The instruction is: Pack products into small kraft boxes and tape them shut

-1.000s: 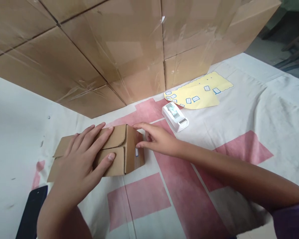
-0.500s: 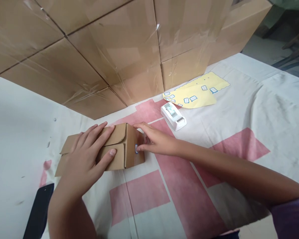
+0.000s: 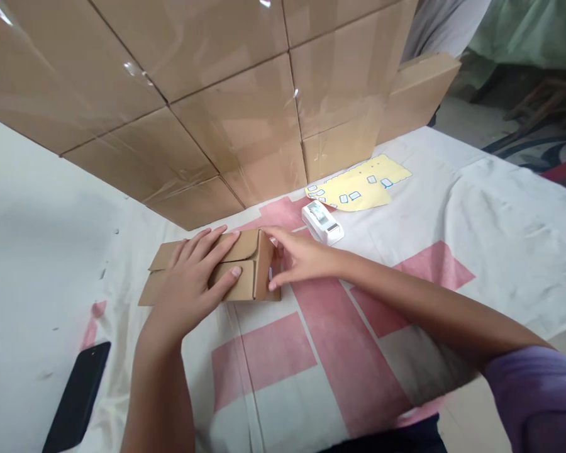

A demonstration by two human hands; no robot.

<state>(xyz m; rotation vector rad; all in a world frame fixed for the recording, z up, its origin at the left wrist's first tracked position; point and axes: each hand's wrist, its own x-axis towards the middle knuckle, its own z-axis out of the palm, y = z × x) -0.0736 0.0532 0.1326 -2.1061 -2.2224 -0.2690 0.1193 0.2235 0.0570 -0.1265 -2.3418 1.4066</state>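
A small brown cardboard box (image 3: 241,286) lies on the cloth-covered table with its flaps folded over on top. My left hand (image 3: 188,280) rests flat on that top, fingers spread and thumb near the flap seam. At the box's right end is my right hand (image 3: 302,255), its thumb and fingers apart against the end face; some of its fingers are hidden. A small blue-edged white label (image 3: 270,274) shows on this end face, just above the right thumb. Beyond the right hand sits a white label dispenser-like device (image 3: 321,221) with a small screen-like window.
Stacked, taped cardboard boxes (image 3: 236,119) form a wall behind. A yellow sheet with small blue-edged labels (image 3: 365,185) lies by their base. A dark phone (image 3: 78,399) is at lower left, beside the white wall (image 3: 38,251). A tablecloth (image 3: 509,245) with pink blocks covers the table.
The camera view has shifted. The box and both hands sit slightly farther right on the cloth. My right thumb has slid from the label to just below it.
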